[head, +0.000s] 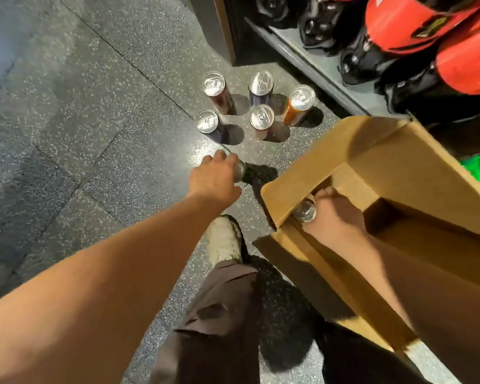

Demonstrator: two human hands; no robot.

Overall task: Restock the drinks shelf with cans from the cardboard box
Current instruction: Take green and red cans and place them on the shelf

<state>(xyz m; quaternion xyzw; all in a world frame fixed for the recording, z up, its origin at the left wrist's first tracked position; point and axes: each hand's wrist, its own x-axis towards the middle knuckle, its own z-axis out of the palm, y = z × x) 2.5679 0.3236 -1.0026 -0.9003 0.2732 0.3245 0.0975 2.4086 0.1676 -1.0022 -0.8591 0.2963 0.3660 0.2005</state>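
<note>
Left hand (214,176) covers can (240,169), probably gripping; right hand (337,215) grips boxed can (304,212).

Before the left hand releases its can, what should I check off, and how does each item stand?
1. The left hand grips a silver can: ok.
2. That can's base resting on the floor: cannot tell, the hand hides it.
3. Five floor cans upright and apart from it: ok.
4. The right hand grips a second can inside the cardboard box: ok.
5. Free space on the shelf: cannot tell; the visible part holds bottles.
</note>
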